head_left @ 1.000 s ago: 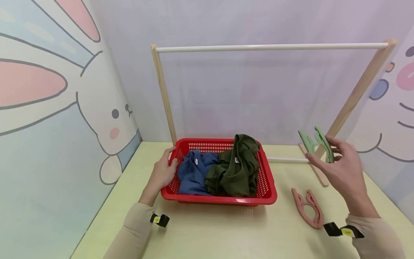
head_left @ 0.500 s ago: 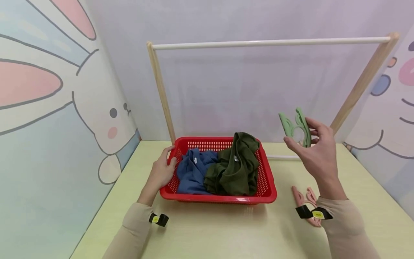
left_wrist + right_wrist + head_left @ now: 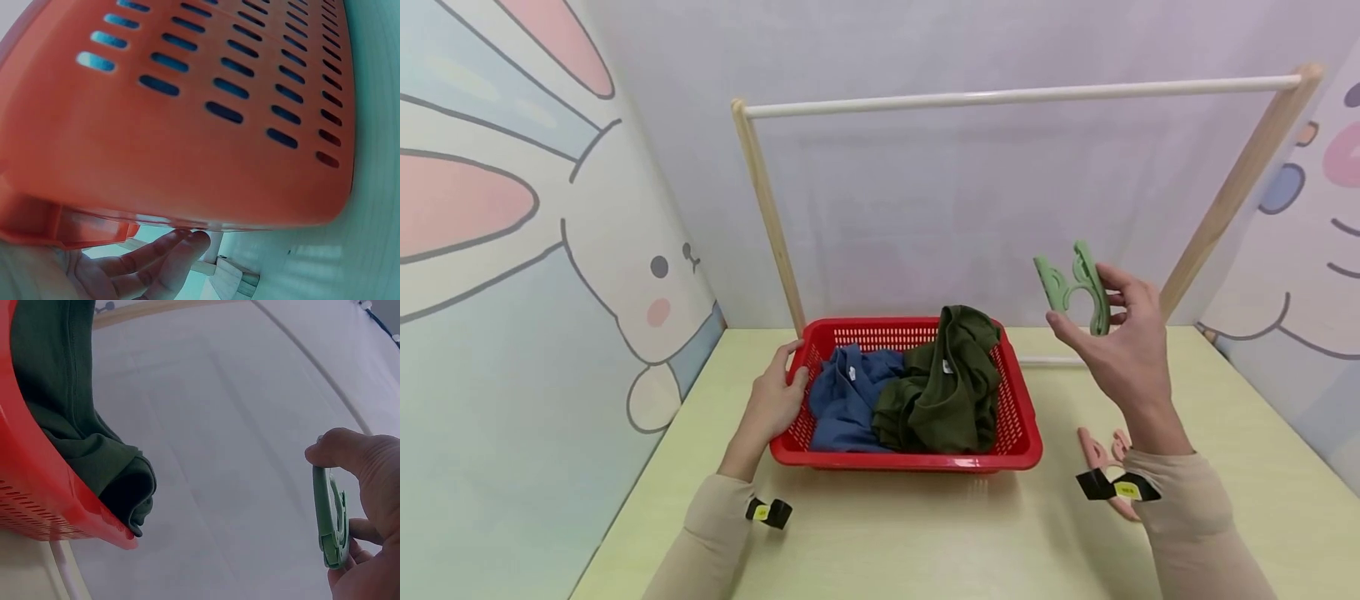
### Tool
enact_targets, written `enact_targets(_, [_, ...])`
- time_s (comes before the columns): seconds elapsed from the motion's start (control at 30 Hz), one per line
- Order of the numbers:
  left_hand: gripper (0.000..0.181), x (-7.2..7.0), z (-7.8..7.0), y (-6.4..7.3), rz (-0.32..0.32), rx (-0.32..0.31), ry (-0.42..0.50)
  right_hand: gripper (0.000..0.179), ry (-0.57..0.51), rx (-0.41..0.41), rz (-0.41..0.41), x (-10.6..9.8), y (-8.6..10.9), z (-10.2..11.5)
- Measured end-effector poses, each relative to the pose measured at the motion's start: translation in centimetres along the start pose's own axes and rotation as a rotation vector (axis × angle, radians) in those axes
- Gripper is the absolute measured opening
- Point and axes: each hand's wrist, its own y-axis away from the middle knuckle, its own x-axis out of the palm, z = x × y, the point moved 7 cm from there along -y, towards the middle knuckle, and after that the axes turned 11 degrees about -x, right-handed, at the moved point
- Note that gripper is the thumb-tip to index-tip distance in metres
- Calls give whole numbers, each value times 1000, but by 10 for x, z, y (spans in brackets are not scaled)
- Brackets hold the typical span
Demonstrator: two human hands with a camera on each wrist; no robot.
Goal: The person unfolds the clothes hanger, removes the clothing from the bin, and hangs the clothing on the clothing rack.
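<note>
A red plastic basket (image 3: pixel 910 460) stands on the table, with blue cloth (image 3: pixel 848 408) on its left side and dark green cloth (image 3: pixel 955 400) on its right. My left hand (image 3: pixel 775 402) grips the basket's left rim; in the left wrist view its fingers (image 3: pixel 178 256) lie along the outer wall. Raised to the right of the basket, my right hand (image 3: pixel 1123 350) pinches a folded green travel hanger (image 3: pixel 1097 292) between thumb and fingers. The right wrist view shows this green hanger (image 3: pixel 330 519) edge-on. A pink folded hanger (image 3: pixel 1093 450) lies below, partly hidden by my right wrist.
Behind the basket stands a rack with wooden posts (image 3: pixel 767 208) and a white top rail (image 3: pixel 970 98). A lower white bar (image 3: pixel 1048 361) shows near the table top. Printed walls close off the pale yellow table (image 3: pixel 925 542) on both sides.
My right hand has carried the green hanger leftward and up, and its wrist now covers part of the pink one. The left hand stays on the basket rim.
</note>
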Motion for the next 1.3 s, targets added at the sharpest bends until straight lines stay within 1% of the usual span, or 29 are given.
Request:
enact_targets(0.2, [57,1,2,-1,2,10,-8,86,16,-2,12,4,1,0])
enact_targets(0.3, [57,-1,2,-1,-11,17,-16,86,20,-3,14,5,1,1])
enact_targets(0.4, [57,-4,-1,-1,-27,22,-24,86,21,-2,12,4,1,0])
enact_targets(0.5, [58,-4,-4,0,-20,20,-27,87,25,2,10,3,2,-1])
enact_targets(0.57, [59,-6,-6,1,-23,33,-42,87,27,2,7,2,3,-1])
enact_targets(0.63, [58,-11,-11,2,-47,59,-59,87,25,-2,5,3,3,-1])
enact_targets(0.7, [56,-18,-18,4,-87,93,-69,86,18,-7,8,5,3,0])
enact_targets(0.8, [54,-29,-33,9,-149,141,-56,86,8,-13,17,7,3,1])
enact_targets(0.9, [51,-32,-55,17,-167,208,-24,87,8,-19,22,8,3,3])
enact_targets(1.03, [44,-27,-94,32,-149,336,35,87,3,-29,15,8,3,5])
enact_targets(1.13, [39,-20,-119,44,-129,420,87,87,-11,-42,9,11,4,8])
enact_targets(1.3, [37,-9,-152,58,-84,508,164,88,-22,-83,13,17,6,15])
